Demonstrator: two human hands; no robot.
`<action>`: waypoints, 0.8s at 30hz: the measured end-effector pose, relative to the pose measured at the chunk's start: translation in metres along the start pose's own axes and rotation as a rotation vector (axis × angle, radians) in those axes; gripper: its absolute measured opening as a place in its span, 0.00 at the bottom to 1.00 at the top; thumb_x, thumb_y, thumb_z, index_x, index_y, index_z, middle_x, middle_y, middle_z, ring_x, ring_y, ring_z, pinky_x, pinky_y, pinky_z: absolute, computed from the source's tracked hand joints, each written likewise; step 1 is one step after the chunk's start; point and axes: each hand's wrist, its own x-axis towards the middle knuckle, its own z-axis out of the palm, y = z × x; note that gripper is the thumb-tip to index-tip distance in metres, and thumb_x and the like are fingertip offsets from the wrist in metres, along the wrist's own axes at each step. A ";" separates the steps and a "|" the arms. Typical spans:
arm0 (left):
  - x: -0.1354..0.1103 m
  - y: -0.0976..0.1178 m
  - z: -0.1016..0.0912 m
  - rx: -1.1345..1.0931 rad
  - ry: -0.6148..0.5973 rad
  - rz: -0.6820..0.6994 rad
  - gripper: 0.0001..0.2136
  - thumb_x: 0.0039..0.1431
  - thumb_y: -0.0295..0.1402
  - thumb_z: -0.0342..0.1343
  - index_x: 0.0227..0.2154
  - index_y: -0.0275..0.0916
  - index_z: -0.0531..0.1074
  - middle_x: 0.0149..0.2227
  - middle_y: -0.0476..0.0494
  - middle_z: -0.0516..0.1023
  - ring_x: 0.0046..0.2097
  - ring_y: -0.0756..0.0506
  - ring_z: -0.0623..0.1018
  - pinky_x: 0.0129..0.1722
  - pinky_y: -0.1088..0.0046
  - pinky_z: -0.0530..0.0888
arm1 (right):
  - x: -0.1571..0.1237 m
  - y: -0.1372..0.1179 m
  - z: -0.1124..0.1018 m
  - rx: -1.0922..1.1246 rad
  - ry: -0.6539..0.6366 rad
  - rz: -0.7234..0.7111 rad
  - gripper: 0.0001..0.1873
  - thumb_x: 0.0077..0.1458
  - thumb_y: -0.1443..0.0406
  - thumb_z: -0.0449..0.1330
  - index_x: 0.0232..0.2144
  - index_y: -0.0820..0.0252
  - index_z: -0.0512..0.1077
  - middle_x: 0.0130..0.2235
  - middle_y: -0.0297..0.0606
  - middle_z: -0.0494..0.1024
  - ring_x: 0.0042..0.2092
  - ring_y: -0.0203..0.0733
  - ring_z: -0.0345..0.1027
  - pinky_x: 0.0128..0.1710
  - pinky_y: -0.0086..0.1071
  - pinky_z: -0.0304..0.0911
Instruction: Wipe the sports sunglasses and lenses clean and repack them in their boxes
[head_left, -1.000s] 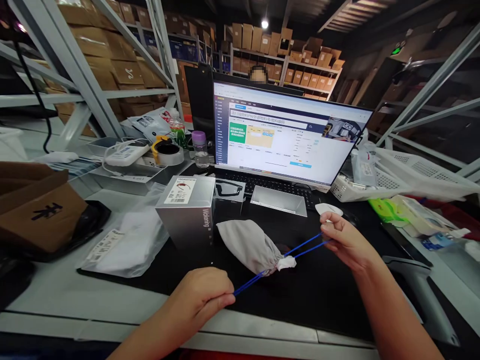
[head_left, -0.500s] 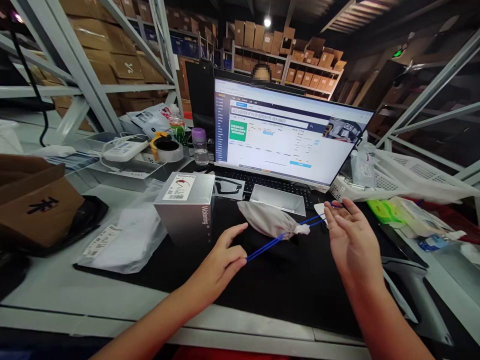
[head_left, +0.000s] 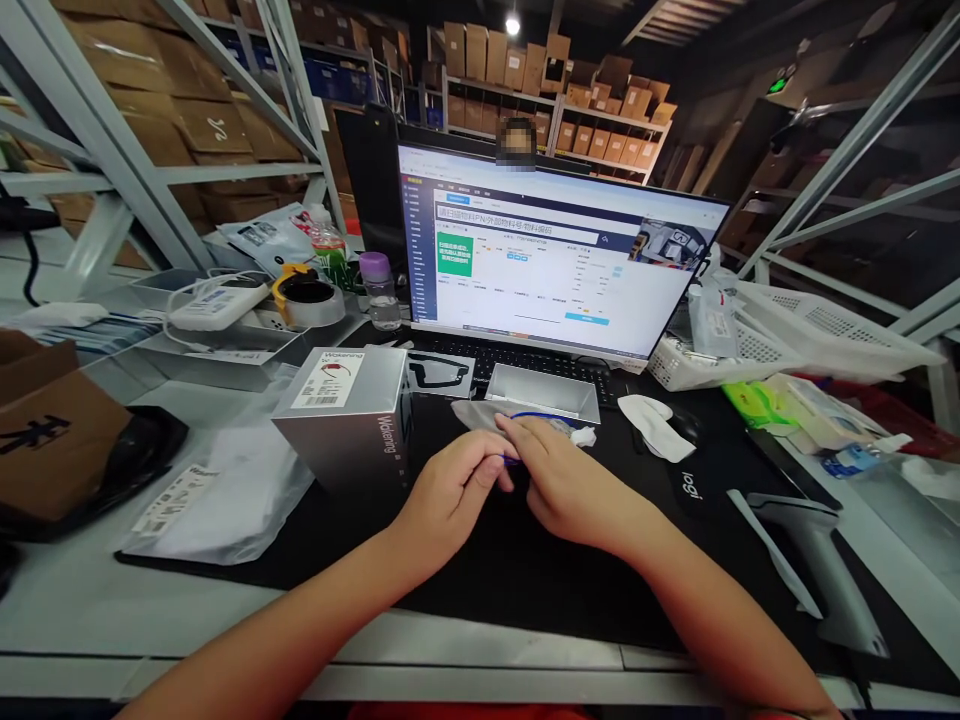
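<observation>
My left hand and my right hand meet over the black desk mat, their fingertips together. Both are closed on the blue drawstring cord of a grey drawstring pouch. The pouch lies just beyond my fingers, largely hidden by them, with its gathered whitish neck showing on the right. To the left stands a silver-grey carton marked "Wakening", bearing a white label on top. Behind the pouch is a shallow open grey tray in front of the keyboard.
A monitor stands at the back. On the right are a barcode scanner, a mouse, a white cloth-like piece and white baskets. A clear plastic bag lies left, near a brown paper bag. A person is behind the monitor.
My right hand has moved left from the far end of the stretched cord to meet my left hand. The cord is now looped and slack above the pouch, and the view has shifted slightly.
</observation>
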 end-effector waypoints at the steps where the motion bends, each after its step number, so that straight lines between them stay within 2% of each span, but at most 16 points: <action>1: 0.000 -0.006 0.001 0.079 0.049 -0.016 0.11 0.72 0.33 0.43 0.37 0.40 0.69 0.37 0.45 0.75 0.40 0.47 0.75 0.45 0.68 0.72 | 0.003 0.005 0.002 -0.030 -0.022 0.025 0.41 0.52 0.79 0.50 0.68 0.71 0.48 0.60 0.58 0.63 0.63 0.55 0.56 0.63 0.52 0.59; 4: 0.000 -0.028 0.007 0.356 0.194 -0.100 0.11 0.70 0.35 0.45 0.35 0.39 0.71 0.53 0.36 0.69 0.57 0.39 0.69 0.59 0.54 0.66 | 0.009 0.016 0.003 -0.066 -0.101 0.092 0.34 0.55 0.77 0.51 0.64 0.69 0.59 0.57 0.55 0.68 0.59 0.54 0.62 0.59 0.51 0.63; 6: 0.000 -0.043 0.010 0.351 0.192 -0.191 0.12 0.69 0.37 0.46 0.34 0.39 0.71 0.61 0.35 0.62 0.65 0.35 0.62 0.64 0.48 0.60 | 0.011 0.021 0.002 -0.059 -0.107 0.120 0.30 0.56 0.77 0.52 0.62 0.67 0.62 0.55 0.53 0.70 0.57 0.52 0.64 0.58 0.48 0.65; 7: 0.001 -0.049 0.012 0.290 0.165 -0.227 0.12 0.69 0.37 0.46 0.34 0.39 0.71 0.61 0.35 0.62 0.66 0.35 0.62 0.64 0.48 0.60 | 0.011 0.023 0.001 -0.063 -0.102 0.131 0.30 0.57 0.77 0.52 0.62 0.67 0.62 0.55 0.52 0.70 0.56 0.51 0.65 0.58 0.47 0.65; 9: 0.004 -0.057 0.015 0.169 0.110 -0.258 0.13 0.69 0.37 0.45 0.33 0.39 0.70 0.57 0.36 0.67 0.62 0.37 0.67 0.63 0.52 0.64 | 0.011 0.028 0.002 -0.092 -0.097 0.152 0.30 0.56 0.78 0.51 0.62 0.67 0.62 0.53 0.50 0.71 0.54 0.50 0.66 0.55 0.44 0.66; 11: 0.007 -0.059 0.017 0.113 0.104 -0.261 0.13 0.69 0.38 0.45 0.33 0.39 0.70 0.51 0.38 0.72 0.57 0.39 0.72 0.59 0.56 0.69 | 0.013 0.032 0.006 -0.156 -0.098 0.150 0.31 0.56 0.79 0.49 0.62 0.66 0.60 0.52 0.49 0.71 0.52 0.49 0.67 0.53 0.43 0.67; 14: 0.010 -0.054 0.019 0.060 0.126 -0.292 0.14 0.71 0.41 0.42 0.36 0.40 0.68 0.43 0.41 0.76 0.44 0.43 0.79 0.47 0.63 0.76 | 0.021 0.034 0.016 -0.300 -0.082 0.127 0.31 0.59 0.77 0.48 0.65 0.65 0.57 0.50 0.49 0.73 0.50 0.51 0.68 0.50 0.44 0.66; 16: 0.008 -0.051 0.019 0.019 0.136 -0.317 0.14 0.72 0.42 0.40 0.39 0.40 0.67 0.39 0.44 0.77 0.37 0.46 0.81 0.40 0.67 0.77 | 0.026 0.032 0.021 -0.379 -0.074 0.131 0.31 0.61 0.76 0.49 0.66 0.64 0.56 0.46 0.48 0.75 0.46 0.52 0.70 0.47 0.43 0.66; 18: 0.004 -0.050 0.020 0.029 0.169 -0.292 0.13 0.71 0.43 0.42 0.44 0.40 0.65 0.42 0.43 0.77 0.40 0.45 0.81 0.43 0.65 0.77 | 0.028 0.031 0.021 -0.376 -0.049 0.174 0.31 0.60 0.74 0.52 0.65 0.61 0.60 0.44 0.47 0.77 0.44 0.51 0.72 0.43 0.40 0.66; 20: -0.001 -0.052 0.020 0.127 0.186 -0.242 0.18 0.67 0.44 0.51 0.52 0.39 0.61 0.50 0.38 0.74 0.49 0.41 0.78 0.52 0.58 0.74 | 0.025 0.034 0.014 -0.267 0.071 0.294 0.32 0.55 0.71 0.58 0.62 0.57 0.63 0.46 0.45 0.78 0.45 0.52 0.73 0.43 0.39 0.66; 21: -0.003 -0.053 0.021 0.195 0.149 -0.222 0.23 0.64 0.44 0.56 0.55 0.38 0.59 0.52 0.35 0.72 0.52 0.39 0.76 0.54 0.55 0.72 | 0.021 0.037 0.007 -0.175 0.170 0.384 0.33 0.51 0.69 0.61 0.60 0.55 0.65 0.47 0.43 0.78 0.46 0.52 0.73 0.44 0.39 0.67; 22: -0.006 -0.054 0.021 0.261 0.065 -0.205 0.26 0.60 0.44 0.60 0.56 0.38 0.59 0.53 0.35 0.71 0.53 0.38 0.75 0.54 0.53 0.72 | 0.017 0.042 0.000 -0.052 0.286 0.478 0.33 0.48 0.68 0.63 0.58 0.54 0.67 0.47 0.41 0.79 0.45 0.52 0.73 0.44 0.40 0.67; 24: -0.011 -0.053 0.024 0.376 -0.180 -0.168 0.25 0.55 0.39 0.66 0.52 0.40 0.64 0.49 0.38 0.74 0.51 0.37 0.75 0.52 0.52 0.72 | 0.007 0.052 -0.017 0.302 0.540 0.619 0.29 0.44 0.65 0.65 0.52 0.55 0.70 0.44 0.38 0.80 0.42 0.50 0.73 0.42 0.39 0.68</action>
